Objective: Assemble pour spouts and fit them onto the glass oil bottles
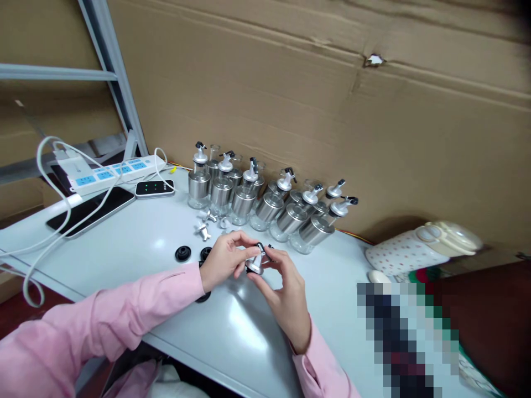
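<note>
My left hand [224,260] and my right hand [286,290] meet over the white table [136,249], both closed on one small metal pourer cap [256,262] with a black spout part. Fingertips of each hand pinch it from opposite sides. Just beyond my left hand lie several loose silver spout parts [205,223]. Black round seals [183,254] rest on the table to the left of my left hand. Behind them stands a cluster of glass and steel dispenser bottles [265,204], most with pourer caps fitted.
A blue and white power strip [116,171] with white cables, a small black device [154,188] and a dark phone [91,209] lie at the back left. A spotted white container [415,249] lies at the right. Cardboard sheets wall the back.
</note>
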Tool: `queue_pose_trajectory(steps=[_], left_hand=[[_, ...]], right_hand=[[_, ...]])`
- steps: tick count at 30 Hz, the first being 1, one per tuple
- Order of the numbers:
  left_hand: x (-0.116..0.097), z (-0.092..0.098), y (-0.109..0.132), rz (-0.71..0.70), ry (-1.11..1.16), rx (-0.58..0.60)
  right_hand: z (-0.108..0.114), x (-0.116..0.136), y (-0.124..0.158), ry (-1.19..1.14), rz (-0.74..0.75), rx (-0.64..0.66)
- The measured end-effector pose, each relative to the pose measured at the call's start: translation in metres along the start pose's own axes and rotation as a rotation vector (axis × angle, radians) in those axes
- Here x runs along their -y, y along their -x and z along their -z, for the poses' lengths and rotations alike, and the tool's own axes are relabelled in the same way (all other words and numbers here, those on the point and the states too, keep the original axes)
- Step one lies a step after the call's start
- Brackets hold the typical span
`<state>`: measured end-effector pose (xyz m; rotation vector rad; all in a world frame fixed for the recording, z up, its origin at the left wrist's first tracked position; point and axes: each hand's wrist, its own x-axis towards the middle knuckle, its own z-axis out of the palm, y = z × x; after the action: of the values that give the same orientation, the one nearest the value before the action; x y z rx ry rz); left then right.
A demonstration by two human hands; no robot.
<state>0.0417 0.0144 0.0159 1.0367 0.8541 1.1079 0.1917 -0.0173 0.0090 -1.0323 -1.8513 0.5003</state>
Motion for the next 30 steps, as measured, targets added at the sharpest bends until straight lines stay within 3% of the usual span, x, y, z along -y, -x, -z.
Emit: queue_pose_trajectory(steps=[10, 14, 20, 30], left_hand=[[-0.006, -0.001, -0.003, 0.014, 0.003, -0.065], [-0.006, -0.002, -0.001, 0.014, 0.021, -0.014], [-0.001, -0.006, 0.003, 0.047, -0.012, 0.159], [0.0, -0.004, 0.003, 0.105, 0.005, 0.224]], right_hand=[[0.004, 0.007, 0.0, -0.256, -0.276, 0.127], [0.004, 0.005, 0.0, -0.141, -0.246, 0.077], [0.009, 0.001, -0.001, -0.041, -0.208, -0.005], [0.009, 0.008, -0.004, 0.114, -0.131, -0.082]])
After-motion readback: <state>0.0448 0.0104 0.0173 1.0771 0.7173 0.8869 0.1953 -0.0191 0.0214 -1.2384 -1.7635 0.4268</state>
